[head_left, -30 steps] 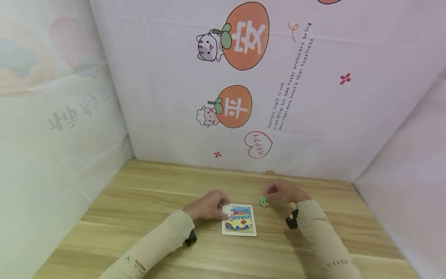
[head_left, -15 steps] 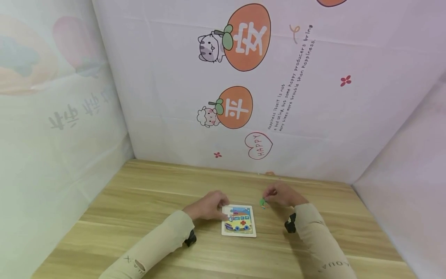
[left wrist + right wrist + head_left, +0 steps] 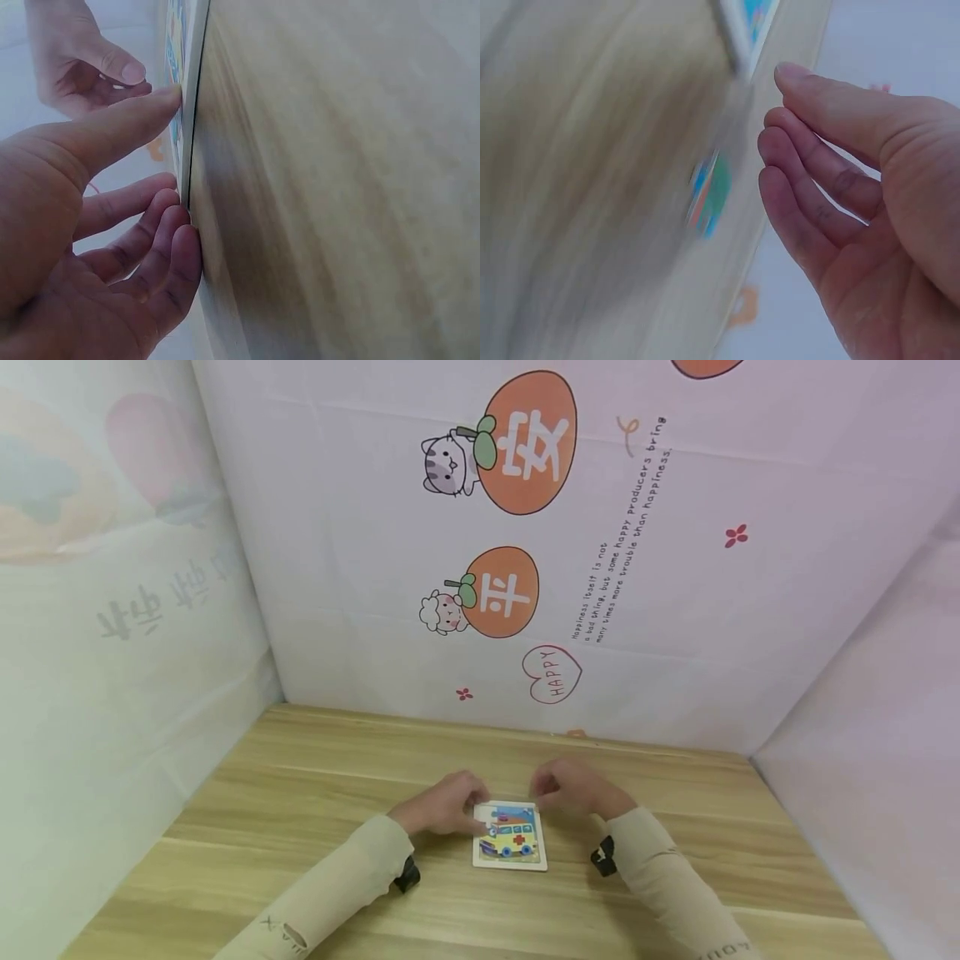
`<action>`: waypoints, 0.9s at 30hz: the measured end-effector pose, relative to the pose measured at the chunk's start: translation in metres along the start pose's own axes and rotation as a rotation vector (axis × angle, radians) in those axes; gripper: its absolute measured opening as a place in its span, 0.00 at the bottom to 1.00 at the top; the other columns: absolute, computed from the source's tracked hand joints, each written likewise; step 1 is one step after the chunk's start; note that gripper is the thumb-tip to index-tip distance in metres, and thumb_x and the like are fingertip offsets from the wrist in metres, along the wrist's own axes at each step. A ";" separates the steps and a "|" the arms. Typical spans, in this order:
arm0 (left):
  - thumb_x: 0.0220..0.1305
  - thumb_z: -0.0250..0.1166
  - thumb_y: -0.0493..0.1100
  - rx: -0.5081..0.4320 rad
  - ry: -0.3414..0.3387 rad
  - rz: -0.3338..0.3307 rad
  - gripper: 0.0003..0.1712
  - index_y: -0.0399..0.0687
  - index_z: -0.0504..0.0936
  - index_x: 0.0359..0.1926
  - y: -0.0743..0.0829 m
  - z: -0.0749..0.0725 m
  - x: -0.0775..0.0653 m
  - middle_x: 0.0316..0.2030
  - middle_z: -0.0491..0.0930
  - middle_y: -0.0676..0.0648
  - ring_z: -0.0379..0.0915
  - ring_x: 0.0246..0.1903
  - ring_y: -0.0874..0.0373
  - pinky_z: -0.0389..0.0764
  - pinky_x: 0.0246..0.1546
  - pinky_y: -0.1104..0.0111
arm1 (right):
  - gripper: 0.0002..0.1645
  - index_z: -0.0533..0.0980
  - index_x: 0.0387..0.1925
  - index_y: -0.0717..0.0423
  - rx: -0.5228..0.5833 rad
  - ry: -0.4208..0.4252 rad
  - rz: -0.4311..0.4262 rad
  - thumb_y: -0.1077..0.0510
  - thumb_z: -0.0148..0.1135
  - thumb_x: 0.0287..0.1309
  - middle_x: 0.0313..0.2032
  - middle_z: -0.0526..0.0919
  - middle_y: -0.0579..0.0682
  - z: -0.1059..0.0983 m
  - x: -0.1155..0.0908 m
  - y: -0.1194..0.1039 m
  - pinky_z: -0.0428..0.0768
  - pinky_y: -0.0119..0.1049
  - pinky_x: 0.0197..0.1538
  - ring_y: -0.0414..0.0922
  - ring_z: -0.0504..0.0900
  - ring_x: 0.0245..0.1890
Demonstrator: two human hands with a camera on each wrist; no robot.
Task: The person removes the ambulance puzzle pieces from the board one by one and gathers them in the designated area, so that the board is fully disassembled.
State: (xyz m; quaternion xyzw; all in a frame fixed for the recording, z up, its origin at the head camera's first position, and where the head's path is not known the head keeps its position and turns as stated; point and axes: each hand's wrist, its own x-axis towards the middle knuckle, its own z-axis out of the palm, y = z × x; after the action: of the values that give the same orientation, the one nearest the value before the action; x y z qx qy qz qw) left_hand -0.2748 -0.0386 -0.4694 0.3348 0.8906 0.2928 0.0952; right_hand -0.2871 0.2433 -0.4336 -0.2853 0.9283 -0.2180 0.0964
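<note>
A small square jigsaw puzzle board [image 3: 510, 865] with a white rim lies on the table, its picture showing a yellow ambulance with a red cross. A pale patch shows at the board's upper left. My left hand [image 3: 441, 803] holds that corner, thumb over the left edge and fingertips at the far end. Beside the upper right corner is my right hand [image 3: 574, 785], thumb and fingers curled close together; I cannot tell whether a piece is between them. In the right wrist view a blurred green, blue and orange puzzle piece [image 3: 718, 184] lies on the table, apart from the fingers.
The wooden table [image 3: 322, 860] ends at a back wall sheet [image 3: 360, 568] printed with cartoon fruit and lettering. White sheets also rise on the left and right sides. A dark wrist device [image 3: 603, 857] hangs under the right sleeve, another [image 3: 407, 874] under the left.
My right hand has moved left from the green puzzle piece to the board's upper right corner, and that piece no longer shows in the head view. My left hand has stayed at the board.
</note>
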 end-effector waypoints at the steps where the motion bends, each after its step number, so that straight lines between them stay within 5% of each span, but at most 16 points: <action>1: 0.59 0.80 0.48 0.003 0.000 0.004 0.31 0.37 0.83 0.59 0.000 -0.001 0.000 0.48 0.81 0.46 0.76 0.49 0.55 0.83 0.56 0.62 | 0.05 0.86 0.40 0.54 -0.004 -0.008 -0.011 0.63 0.74 0.62 0.36 0.89 0.46 0.002 0.002 -0.006 0.84 0.30 0.42 0.39 0.84 0.37; 8: 0.63 0.78 0.48 -0.015 -0.005 0.014 0.29 0.39 0.82 0.60 0.001 -0.002 -0.001 0.50 0.80 0.47 0.77 0.51 0.56 0.82 0.58 0.63 | 0.07 0.87 0.39 0.55 0.019 -0.038 -0.069 0.63 0.76 0.59 0.36 0.88 0.46 0.017 0.011 -0.027 0.84 0.30 0.43 0.37 0.82 0.36; 20: 0.63 0.77 0.46 -0.016 -0.005 0.083 0.27 0.36 0.83 0.59 0.013 0.006 0.007 0.51 0.82 0.45 0.74 0.49 0.59 0.80 0.54 0.69 | 0.08 0.87 0.40 0.57 0.028 -0.031 -0.085 0.67 0.75 0.59 0.36 0.89 0.48 0.027 0.012 -0.032 0.82 0.29 0.41 0.37 0.81 0.35; 27: 0.61 0.78 0.45 -0.014 -0.002 0.066 0.26 0.37 0.84 0.57 0.015 0.012 0.010 0.47 0.81 0.47 0.72 0.46 0.60 0.79 0.51 0.72 | 0.06 0.86 0.38 0.58 0.055 -0.024 -0.077 0.67 0.75 0.60 0.36 0.89 0.48 0.028 0.011 -0.034 0.82 0.29 0.41 0.40 0.82 0.36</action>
State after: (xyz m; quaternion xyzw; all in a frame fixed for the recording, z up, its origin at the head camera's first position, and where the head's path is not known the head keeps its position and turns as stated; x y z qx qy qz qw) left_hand -0.2696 -0.0175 -0.4700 0.3637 0.8768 0.3017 0.0887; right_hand -0.2709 0.2022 -0.4437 -0.3205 0.9091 -0.2437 0.1072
